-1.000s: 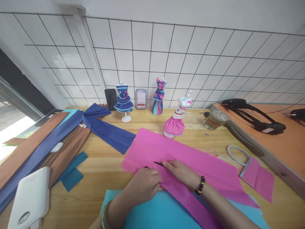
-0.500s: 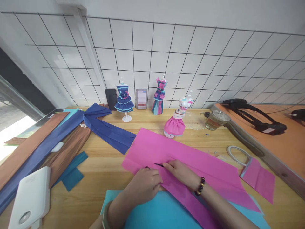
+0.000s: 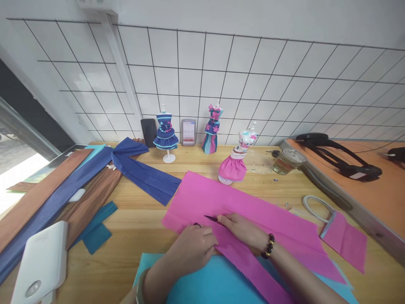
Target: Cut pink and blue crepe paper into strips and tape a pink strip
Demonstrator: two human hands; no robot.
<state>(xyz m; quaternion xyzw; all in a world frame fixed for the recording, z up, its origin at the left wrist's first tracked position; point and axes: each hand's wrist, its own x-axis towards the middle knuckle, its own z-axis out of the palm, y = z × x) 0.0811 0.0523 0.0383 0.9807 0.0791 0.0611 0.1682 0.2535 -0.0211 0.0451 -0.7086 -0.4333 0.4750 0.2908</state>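
A large pink fabric sheet (image 3: 221,192) lies across the table, with a long strip of it (image 3: 249,270) running toward me below my right arm. My left hand (image 3: 196,247) is closed on the near edge of this fabric. In my right hand (image 3: 242,228) is a pair of dark scissors (image 3: 210,218); their pointed tip lies over the pink fabric and aims left, while the handles are hidden in my fingers. Blue-turquoise material (image 3: 196,287) is spread under both forearms.
Small dress forms in blue (image 3: 166,133), striped (image 3: 210,135) and pink (image 3: 233,166) outfits stand at the back. Fabric strips (image 3: 60,194) and a white power bank (image 3: 42,261) are left. A glass jar (image 3: 288,161), a white ring (image 3: 311,207) and a pink piece (image 3: 344,240) are right.
The view has shifted very slightly. Both hands keep nearly the same places on the pink fabric, and the strip beneath my right arm has moved a little.
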